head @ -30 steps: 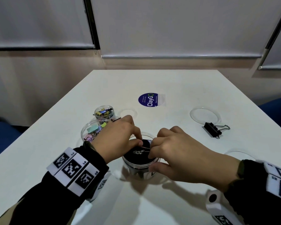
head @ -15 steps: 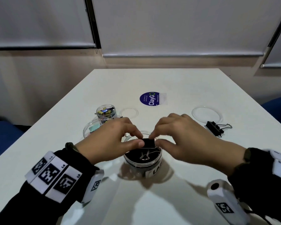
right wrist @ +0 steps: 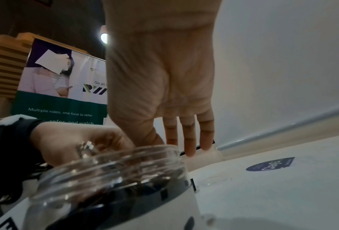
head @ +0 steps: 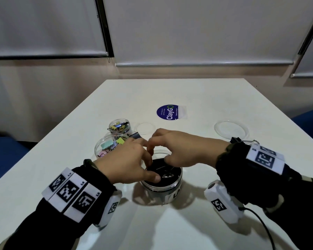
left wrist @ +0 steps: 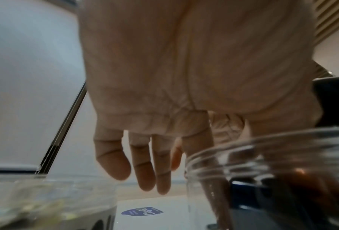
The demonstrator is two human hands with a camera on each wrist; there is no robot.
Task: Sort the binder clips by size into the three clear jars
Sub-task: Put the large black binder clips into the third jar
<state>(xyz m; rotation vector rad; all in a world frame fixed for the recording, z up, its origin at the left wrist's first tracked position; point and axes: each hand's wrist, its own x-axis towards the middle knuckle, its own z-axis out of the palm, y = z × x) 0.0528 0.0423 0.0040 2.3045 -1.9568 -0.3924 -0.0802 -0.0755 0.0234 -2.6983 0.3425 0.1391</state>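
- Both hands meet over the mouth of the large jar (head: pixel 162 184), low in the centre of the head view. I judge they are settling the black clips (head: pixel 163 175) down inside it so that they fit.
- The left hand (head: pixel 124 164) reaches in from the left with the thumb lying on the near rim. In the left wrist view its fingers hang loosely and apart, and I cannot tell if the index finger holds a clip.
- The right hand (head: pixel 181 150) comes from the right, its thumb and first fingers bent down into the opening. Whether they pinch a clip is hidden — the other fingers are straight.
- The jar is clear plastic, round, with a ridged neck and a white label. The clips inside are black with shiny wire handles.
- Left of centre stand the medium jar (head: pixel 107 147) with pastel clips and, above it, the small jar (head: pixel 119 125) with tiny coloured ones.
- One black clip (head: pixel 242 140) lies on the white table (head: pixel 197 92) behind the right wrist — still to be sorted.
- Two clear lids (head: pixel 230 129) lie flat, set aside.
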